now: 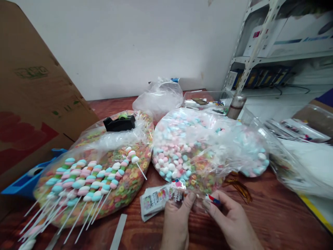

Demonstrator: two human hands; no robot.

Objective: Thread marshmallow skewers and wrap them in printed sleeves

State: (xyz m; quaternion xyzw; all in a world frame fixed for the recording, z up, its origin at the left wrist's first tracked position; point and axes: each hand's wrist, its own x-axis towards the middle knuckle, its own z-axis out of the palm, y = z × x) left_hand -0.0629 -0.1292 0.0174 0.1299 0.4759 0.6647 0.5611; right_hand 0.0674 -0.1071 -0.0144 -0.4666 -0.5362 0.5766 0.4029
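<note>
My left hand (177, 218) and my right hand (231, 217) are close together above the table, thumbs and fingers pinched on a small clear plastic bag (199, 204) with coloured print. Just left of my fingers lies a stack of printed bags (154, 202), partly covered by my left hand. Farther left, several candy skewers (84, 180) of pastel pieces on white sticks rest on a large clear bag of ring candies (130, 184). Beyond my hands sits a large bag of pink, white and blue candies (173, 158). Gold twist ties (239, 187) lie beside my right hand.
A black tape dispenser (119, 123) stands on the ring-candy bag. At left are a tall cardboard box (33, 86) and a blue tray (23, 180). A clear bin (293, 173), a metal-capped container (236, 106) and a white shelf rack (249, 60) stand right.
</note>
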